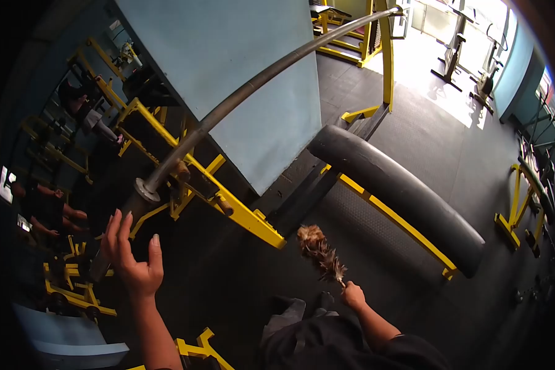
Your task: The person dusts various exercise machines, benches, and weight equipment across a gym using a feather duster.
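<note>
My left hand (135,262) is raised at the lower left, its fingers apart and nothing in it. Its fingertips are close to the dark end sleeve of a long metal barbell (246,89); whether they touch it I cannot tell. The bar runs up to the upper right, in front of a yellow frame (228,209). My right hand (353,296) is closed around the handle of a brown feather duster (322,254). The duster's feathers point up and left, over the dark floor between the frame and a black padded bench (401,194).
A pale blue wall (240,80) rises behind the bar. Exercise bikes (453,52) stand in bright light at the upper right. More yellow equipment (515,209) is at the right edge. People (52,206) appear dimly at the far left.
</note>
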